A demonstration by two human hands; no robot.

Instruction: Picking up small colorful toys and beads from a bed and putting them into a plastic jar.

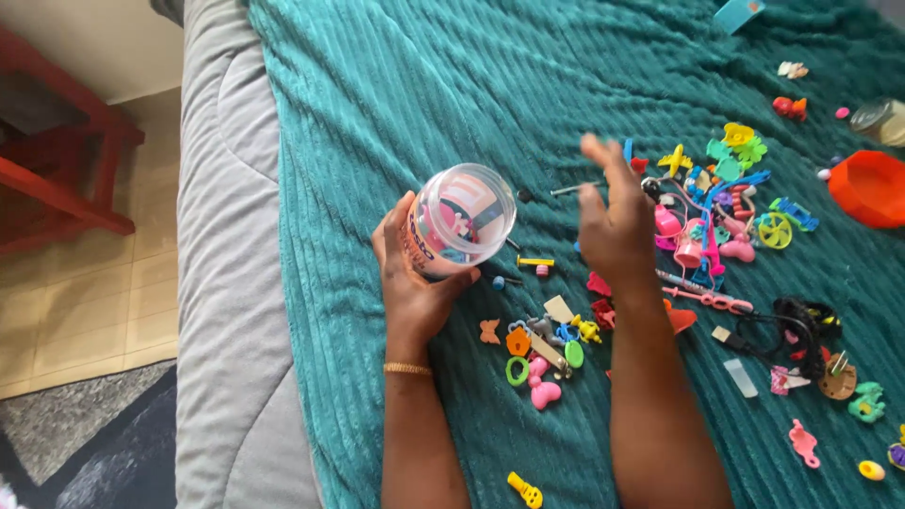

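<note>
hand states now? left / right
Left hand: closed around the clear plastic jar, holding it up.
Right hand: open, empty, fingers spread above the small toys.

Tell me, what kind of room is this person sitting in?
Most likely a bedroom at home. The left hand holds a clear plastic jar over a teal ribbed blanket spread on a grey mattress, with small plastic toys scattered across it and a tiled floor alongside.
</note>
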